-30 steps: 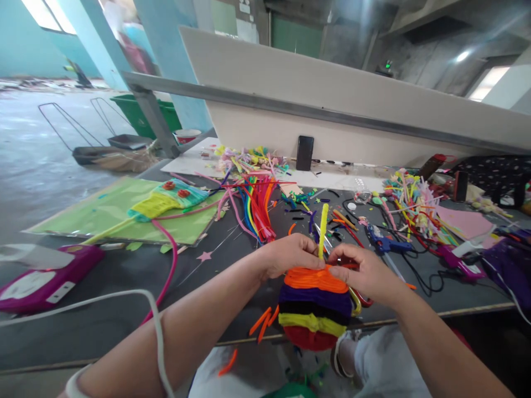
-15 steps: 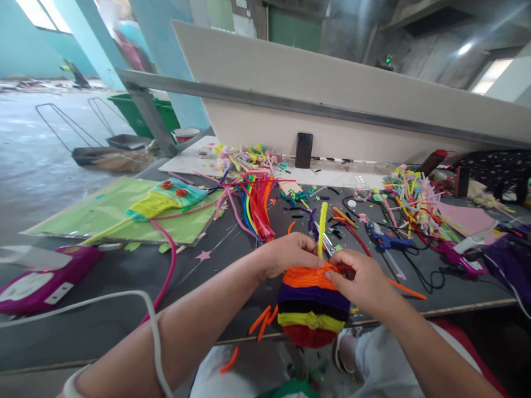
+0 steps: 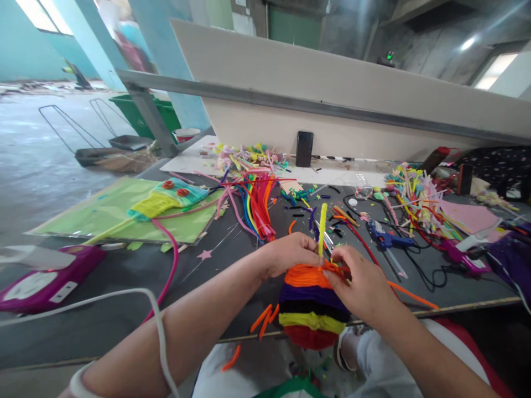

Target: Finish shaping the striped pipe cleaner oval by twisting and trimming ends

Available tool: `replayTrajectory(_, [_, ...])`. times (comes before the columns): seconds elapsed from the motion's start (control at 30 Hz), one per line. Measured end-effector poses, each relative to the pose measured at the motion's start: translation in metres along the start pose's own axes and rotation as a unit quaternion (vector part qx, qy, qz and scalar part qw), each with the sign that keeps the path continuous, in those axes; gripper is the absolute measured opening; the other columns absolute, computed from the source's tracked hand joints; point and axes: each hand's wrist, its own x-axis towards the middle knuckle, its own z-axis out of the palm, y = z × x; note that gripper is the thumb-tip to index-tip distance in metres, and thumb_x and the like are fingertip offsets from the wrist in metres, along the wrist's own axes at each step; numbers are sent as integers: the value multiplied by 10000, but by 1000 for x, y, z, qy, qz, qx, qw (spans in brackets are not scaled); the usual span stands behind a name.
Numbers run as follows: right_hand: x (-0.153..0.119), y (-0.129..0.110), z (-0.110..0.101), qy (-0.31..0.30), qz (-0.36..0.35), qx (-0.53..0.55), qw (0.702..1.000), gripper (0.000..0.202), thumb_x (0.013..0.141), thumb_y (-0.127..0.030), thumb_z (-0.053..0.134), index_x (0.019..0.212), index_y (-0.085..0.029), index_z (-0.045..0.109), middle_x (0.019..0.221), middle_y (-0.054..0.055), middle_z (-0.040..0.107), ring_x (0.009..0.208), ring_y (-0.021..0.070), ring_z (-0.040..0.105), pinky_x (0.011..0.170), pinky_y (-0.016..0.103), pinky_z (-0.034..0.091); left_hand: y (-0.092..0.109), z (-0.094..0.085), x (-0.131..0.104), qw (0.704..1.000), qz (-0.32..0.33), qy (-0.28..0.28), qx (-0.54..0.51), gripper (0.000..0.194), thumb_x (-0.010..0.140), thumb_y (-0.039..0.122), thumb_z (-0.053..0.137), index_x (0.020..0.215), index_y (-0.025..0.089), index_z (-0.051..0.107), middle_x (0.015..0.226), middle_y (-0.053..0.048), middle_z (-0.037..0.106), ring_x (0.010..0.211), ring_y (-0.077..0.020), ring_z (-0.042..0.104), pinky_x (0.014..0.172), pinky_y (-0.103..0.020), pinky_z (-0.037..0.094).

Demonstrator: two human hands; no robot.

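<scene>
A rounded pipe-cleaner craft piece (image 3: 314,301), banded in orange, purple, black, yellow and red, hangs over the table's front edge. A fuzzy yellow stem (image 3: 322,226) stands up from its top. My left hand (image 3: 293,254) pinches the piece at the orange band, beside the base of the stem. My right hand (image 3: 359,276) is closed on an orange pipe cleaner (image 3: 415,294) at the upper right of the band; its loose end trails right across the table. The fingertips of both hands nearly meet and partly hide the top.
Colourful pipe cleaners (image 3: 261,204) lie in a bundle beyond my hands. A blue glue gun (image 3: 390,237) is to the right. A phone (image 3: 304,149) leans on the back board. At left, a teal and yellow craft piece (image 3: 170,196) rests on a green sheet (image 3: 103,204).
My right hand has turned a little over the orange band, its fingers shifting slightly. The loose orange end has slid right. The left hand keeps its hold.
</scene>
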Motion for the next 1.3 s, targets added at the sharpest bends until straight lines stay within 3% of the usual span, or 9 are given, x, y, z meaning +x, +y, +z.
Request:
replayTrajectory(0.1, [-1, -2, 0, 18, -72, 1, 997, 138, 841, -227, 508, 975, -235, 538, 1184, 90, 553, 1062, 227, 549, 840, 351, 452, 0, 3, 1, 1000, -4, 5, -6, 339, 564, 360, 673, 496, 163, 407, 480, 72, 313, 492, -58, 258, 473, -228, 178])
replayTrajectory(0.2, [-2, -6, 2, 17, -92, -18, 995, 160, 869, -182, 449, 939, -235, 583, 1264, 93, 513, 1095, 232, 537, 889, 377, 448, -2, 4, 2, 999, -10, 8, -30, 294, 549, 304, 655, 492, 162, 403, 485, 72, 310, 494, -58, 263, 479, -229, 184])
replayTrajectory(0.37, [-4, -11, 12, 47, -59, -38, 996, 182, 888, -150, 403, 879, -228, 567, 1153, 75, 568, 959, 192, 589, 790, 311, 476, -4, 4, 4, 998, -14, 10, -59, 260, 533, 253, 642, 477, 157, 408, 485, 72, 333, 489, -56, 270, 485, -233, 192])
replayTrajectory(0.6, [0, -1, 24, 83, -1, 123, 989, 93, 866, -172, 443, 817, -220, 504, 1010, 81, 546, 948, 194, 553, 805, 325, 458, -3, 3, 2, 1000, 9, -11, -25, 284, 585, 270, 637, 481, 161, 396, 470, 81, 308, 480, -53, 233, 478, -235, 167])
replayTrajectory(0.77, [5, -2, 19, 60, 39, 156, 985, 88, 821, -137, 474, 785, -208, 512, 897, 67, 567, 846, 189, 539, 762, 319, 444, -5, 4, 2, 999, 9, -35, 16, 264, 629, 310, 627, 525, 153, 443, 487, 76, 305, 495, -59, 242, 487, -241, 161])
replayTrajectory(0.97, [6, -2, 11, 34, 68, 161, 984, 99, 776, -111, 505, 739, -197, 538, 819, 34, 559, 776, 171, 537, 718, 297, 432, -6, 4, 3, 998, 9, -65, -12, 299, 657, 358, 634, 554, 151, 444, 508, 71, 335, 509, -64, 260, 486, -240, 170])
replayTrajectory(1.17, [4, 1, 14, 49, 65, 155, 985, 58, 779, -143, 503, 760, -187, 537, 821, 40, 556, 752, 166, 535, 683, 287, 426, -10, 8, 4, 998, 8, -53, -21, 416, 650, 507, 657, 592, 153, 444, 524, 78, 299, 509, -63, 229, 483, -243, 151])
replayTrajectory(1.3, [4, 1, 17, 35, 99, 175, 979, 26, 763, -177, 520, 745, -196, 524, 783, 21, 552, 687, 149, 520, 631, 271, 418, -14, 11, 6, 999, 4, -45, -20, 420, 651, 516, 662, 612, 147, 466, 530, 73, 314, 496, -59, 230, 473, -240, 140])
